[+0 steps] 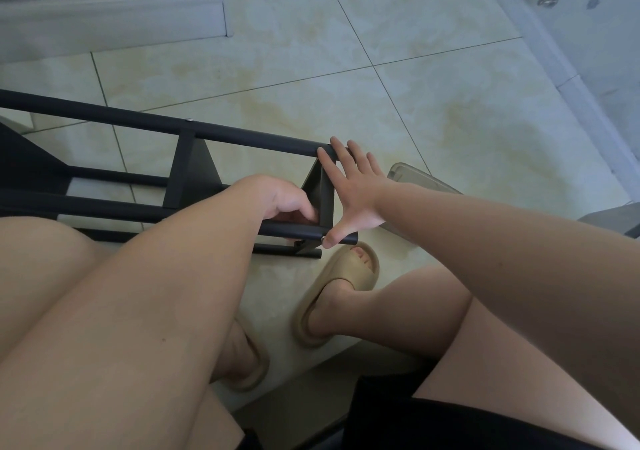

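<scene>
**Black metal frame point(183, 169) on its side, both hands at its end**

The frame lies on the tiled floor point(381, 85), running from the 9 o'clock edge of the view to the centre. Its upper tube point(138, 122) and lower tube point(104, 205) are joined by flat crosspieces. At 11 o'clock, well apart from the frame, is a pale step point(104, 9).

Just left of centre, the left hand point(280, 200) comes in from 7 o'clock. It grips the lower tube beside the triangular bracket point(320, 186), with its fingers curled round the tube. What lies under the palm is hidden.

Just right of centre, the right hand point(360, 196) comes in from 4 o'clock. It is spread wide and flat and grasps nothing. Its fingertips point(337, 146) rest on the end of the upper tube, and its thumb presses on the end of the lower tube, so the hand spans the gap between the two.

Behind the right wrist, towards 2 o'clock, a clear plastic container point(415, 179) sits on the floor near the frame's end. At 6 o'clock, a foot in a tan slipper point(346, 276) stands just below the frame's end. A second slipper point(254, 370) shows beneath the left forearm.
</scene>
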The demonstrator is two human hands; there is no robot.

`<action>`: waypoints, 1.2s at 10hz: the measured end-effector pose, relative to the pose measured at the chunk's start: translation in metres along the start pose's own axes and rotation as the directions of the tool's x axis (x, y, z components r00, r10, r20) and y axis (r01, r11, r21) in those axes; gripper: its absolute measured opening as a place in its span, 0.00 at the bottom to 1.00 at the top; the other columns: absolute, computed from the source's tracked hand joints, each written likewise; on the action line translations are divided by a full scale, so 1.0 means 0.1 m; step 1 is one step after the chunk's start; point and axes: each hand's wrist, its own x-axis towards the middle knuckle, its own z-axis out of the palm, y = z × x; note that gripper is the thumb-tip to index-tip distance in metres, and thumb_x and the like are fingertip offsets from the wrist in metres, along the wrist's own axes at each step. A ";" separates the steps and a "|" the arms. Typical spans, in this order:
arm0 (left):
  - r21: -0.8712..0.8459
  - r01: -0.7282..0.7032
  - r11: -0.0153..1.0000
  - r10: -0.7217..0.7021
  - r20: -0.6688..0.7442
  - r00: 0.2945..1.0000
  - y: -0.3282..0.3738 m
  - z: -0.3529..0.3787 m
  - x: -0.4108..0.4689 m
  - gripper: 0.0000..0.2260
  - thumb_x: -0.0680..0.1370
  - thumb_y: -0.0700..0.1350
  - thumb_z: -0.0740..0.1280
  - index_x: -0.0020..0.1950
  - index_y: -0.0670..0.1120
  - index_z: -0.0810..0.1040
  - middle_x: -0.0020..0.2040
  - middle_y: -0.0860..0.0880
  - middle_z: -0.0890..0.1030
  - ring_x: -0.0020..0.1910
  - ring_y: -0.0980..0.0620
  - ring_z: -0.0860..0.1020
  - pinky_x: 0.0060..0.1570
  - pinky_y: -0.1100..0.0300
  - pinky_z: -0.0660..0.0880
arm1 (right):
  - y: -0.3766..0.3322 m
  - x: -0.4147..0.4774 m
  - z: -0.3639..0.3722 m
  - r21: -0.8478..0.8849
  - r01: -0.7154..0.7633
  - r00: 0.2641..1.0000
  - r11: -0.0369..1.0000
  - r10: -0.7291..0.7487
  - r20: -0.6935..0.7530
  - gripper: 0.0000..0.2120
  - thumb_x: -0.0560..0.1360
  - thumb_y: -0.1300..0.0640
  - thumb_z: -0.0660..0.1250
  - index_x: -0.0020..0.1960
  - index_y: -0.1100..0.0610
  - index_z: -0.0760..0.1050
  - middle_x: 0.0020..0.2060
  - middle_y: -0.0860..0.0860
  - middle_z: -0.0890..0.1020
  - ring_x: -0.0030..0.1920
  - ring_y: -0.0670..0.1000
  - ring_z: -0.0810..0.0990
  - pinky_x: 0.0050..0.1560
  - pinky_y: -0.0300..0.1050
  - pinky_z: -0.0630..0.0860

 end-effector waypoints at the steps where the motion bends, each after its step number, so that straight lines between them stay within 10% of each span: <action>1: -0.056 0.006 0.998 -0.004 0.039 0.999 0.01 0.00 0.01 0.13 0.78 0.39 0.66 0.60 0.39 0.83 0.58 0.38 0.83 0.58 0.40 0.82 0.67 0.43 0.74 | 0.00 0.00 0.00 -0.002 0.000 1.000 1.000 0.000 0.000 0.76 0.55 0.22 0.72 0.79 0.51 0.24 0.78 0.54 0.27 0.78 0.62 0.28 0.79 0.65 0.38; 12: -0.159 0.010 0.987 -0.003 0.044 0.999 -0.04 -0.01 0.09 0.12 0.77 0.42 0.68 0.58 0.41 0.83 0.53 0.42 0.84 0.50 0.42 0.81 0.64 0.46 0.76 | 0.01 0.01 0.00 0.004 -0.001 1.000 1.000 0.001 0.007 0.76 0.55 0.22 0.73 0.79 0.51 0.24 0.78 0.54 0.27 0.78 0.62 0.27 0.78 0.65 0.39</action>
